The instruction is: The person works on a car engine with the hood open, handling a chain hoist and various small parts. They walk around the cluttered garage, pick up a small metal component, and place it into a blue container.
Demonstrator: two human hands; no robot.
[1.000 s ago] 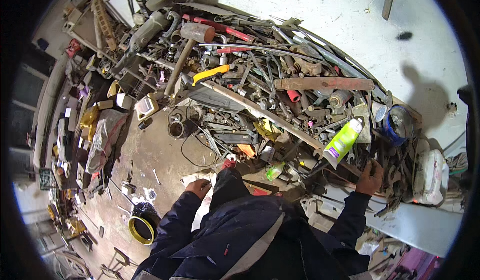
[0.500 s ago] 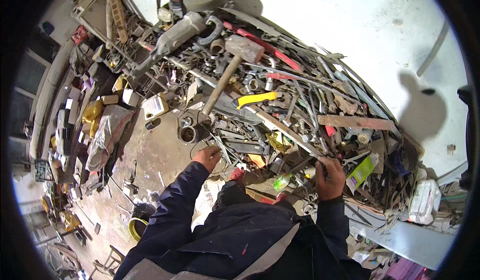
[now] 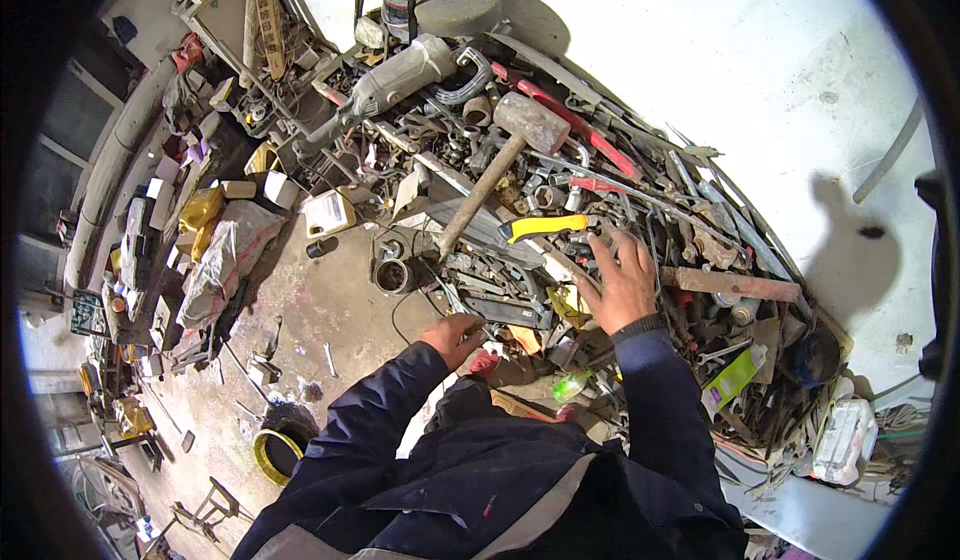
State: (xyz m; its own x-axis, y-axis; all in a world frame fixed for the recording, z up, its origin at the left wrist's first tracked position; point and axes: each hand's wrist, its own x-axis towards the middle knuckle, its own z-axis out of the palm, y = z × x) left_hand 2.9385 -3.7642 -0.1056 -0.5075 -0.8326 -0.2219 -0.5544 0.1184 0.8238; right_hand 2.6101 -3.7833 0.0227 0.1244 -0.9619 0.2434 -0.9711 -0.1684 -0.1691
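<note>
My right hand (image 3: 625, 282) is over the front part of a cluttered workbench, fingers spread and nothing seen in them. Just beyond its fingertips lies a yellow-and-black handle (image 3: 543, 227), apparently of a knife or saw. A wooden-handled mallet (image 3: 528, 125) rests on the tool pile, its handle pointing toward me. My left hand (image 3: 452, 339) hovers near the bench's front, fingers loosely curled with no object visible in them. Close beyond the left hand are a dark flat metal piece (image 3: 503, 312) and a round can (image 3: 393, 276).
A grey angle grinder (image 3: 400, 78), a red-handled long tool (image 3: 570, 120) and a rusty flat bar (image 3: 730, 283) lie among the heaped tools. White wall (image 3: 720, 50) rises behind. On the left floor are a white jug (image 3: 328, 214), a sack (image 3: 232, 260) and a yellow-rimmed bucket (image 3: 279, 455).
My right hand has left the bench's front edge and moved up and left, spreading its fingers near the yellow handle. My left hand has shifted slightly right. The view has turned a little.
</note>
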